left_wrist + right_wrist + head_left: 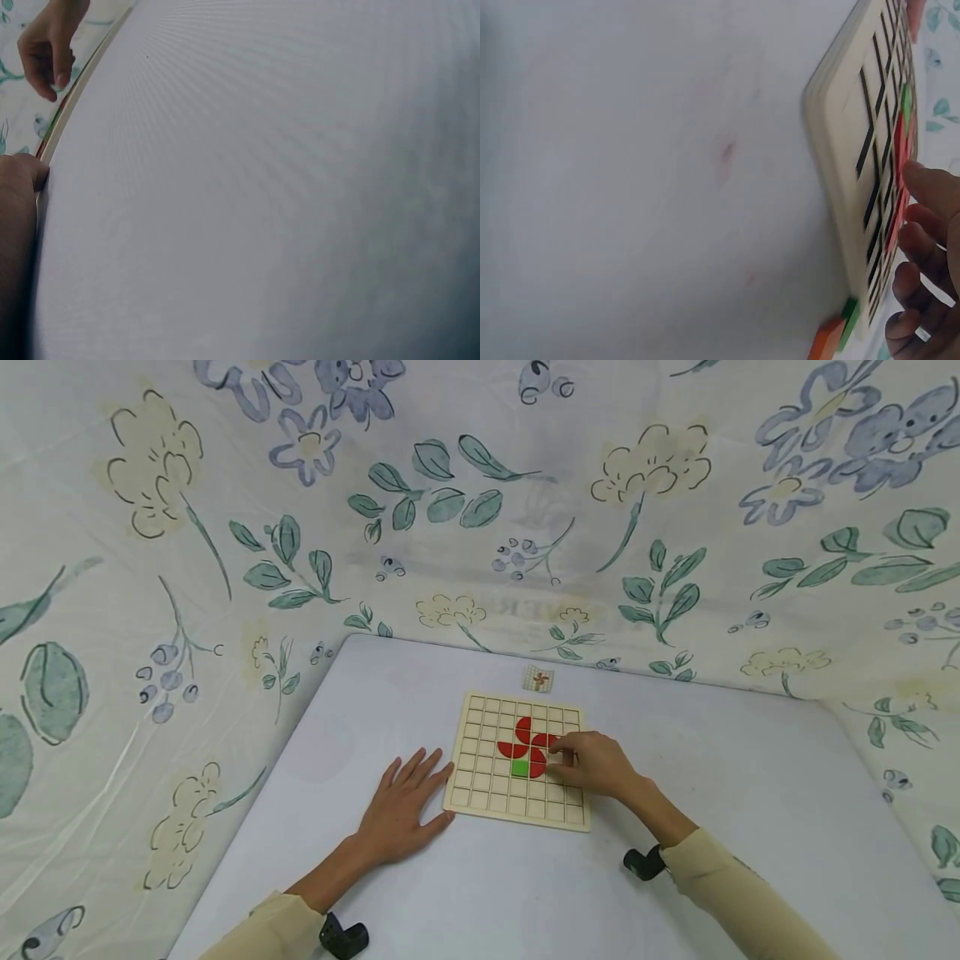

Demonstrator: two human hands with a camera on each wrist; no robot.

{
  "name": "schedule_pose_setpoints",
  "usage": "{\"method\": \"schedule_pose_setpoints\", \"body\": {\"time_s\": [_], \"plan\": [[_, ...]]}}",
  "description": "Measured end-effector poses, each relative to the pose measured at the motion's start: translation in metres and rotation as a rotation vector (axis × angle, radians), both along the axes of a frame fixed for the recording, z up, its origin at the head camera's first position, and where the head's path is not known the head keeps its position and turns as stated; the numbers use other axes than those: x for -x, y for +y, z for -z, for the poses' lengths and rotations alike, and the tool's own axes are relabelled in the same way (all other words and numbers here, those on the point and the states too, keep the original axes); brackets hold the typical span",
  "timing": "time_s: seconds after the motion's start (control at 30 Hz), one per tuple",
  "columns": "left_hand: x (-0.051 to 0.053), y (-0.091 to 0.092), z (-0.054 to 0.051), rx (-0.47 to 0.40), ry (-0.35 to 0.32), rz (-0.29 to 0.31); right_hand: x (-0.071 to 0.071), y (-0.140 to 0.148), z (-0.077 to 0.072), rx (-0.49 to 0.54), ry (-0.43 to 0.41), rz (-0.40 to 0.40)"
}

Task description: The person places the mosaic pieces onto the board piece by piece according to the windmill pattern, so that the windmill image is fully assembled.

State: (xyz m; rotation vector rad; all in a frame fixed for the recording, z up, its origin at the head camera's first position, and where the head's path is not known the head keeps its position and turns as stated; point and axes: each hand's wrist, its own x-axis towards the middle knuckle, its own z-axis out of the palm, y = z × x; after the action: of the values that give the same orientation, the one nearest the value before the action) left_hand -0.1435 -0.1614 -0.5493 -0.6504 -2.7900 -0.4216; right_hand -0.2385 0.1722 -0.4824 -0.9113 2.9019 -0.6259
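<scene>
A pale wooden grid board (491, 793) lies on the white table. Several red rounded pieces (512, 750) form a pinwheel in its cells, with a green square piece (520, 768) by the lower blades. Spread flat on the table, my left hand (405, 814) touches the board's left edge with thumb and a fingertip. My right hand (596, 764) hovers over the board's right side, fingers loosely bent, fingertips by the red pieces. A gap shows between its thumb (926, 184) and index finger, and I see nothing held there.
A small card (538, 678) with a red pinwheel pattern lies behind the board. In the right wrist view, an orange piece (827, 339) and a dark green piece (848, 324) are beside the board. Floral cloth (450, 568) hangs behind the white table (735, 777).
</scene>
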Motion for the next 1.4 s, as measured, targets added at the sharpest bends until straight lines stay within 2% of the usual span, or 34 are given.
{"method": "schedule_pose_setpoints", "body": {"time_s": [0.23,0.63,0.87,0.93,1.4], "plan": [[0.000,-0.001,-0.001,-0.005,0.020,0.005,-0.003,0.027,0.001,-0.056,-0.025,0.062],[-0.001,-0.001,-0.001,-0.013,0.001,-0.003,-0.010,0.063,0.005,-0.100,0.025,0.107],[0.000,0.000,-0.002,-0.024,0.005,0.004,-0.012,0.076,0.007,-0.137,0.022,0.215],[0.000,0.000,-0.002,-0.023,0.008,0.003,-0.012,0.079,0.006,-0.134,0.020,0.225],[-0.001,0.001,-0.002,-0.010,0.003,0.000,-0.010,0.076,0.006,-0.136,0.056,0.151]]}}
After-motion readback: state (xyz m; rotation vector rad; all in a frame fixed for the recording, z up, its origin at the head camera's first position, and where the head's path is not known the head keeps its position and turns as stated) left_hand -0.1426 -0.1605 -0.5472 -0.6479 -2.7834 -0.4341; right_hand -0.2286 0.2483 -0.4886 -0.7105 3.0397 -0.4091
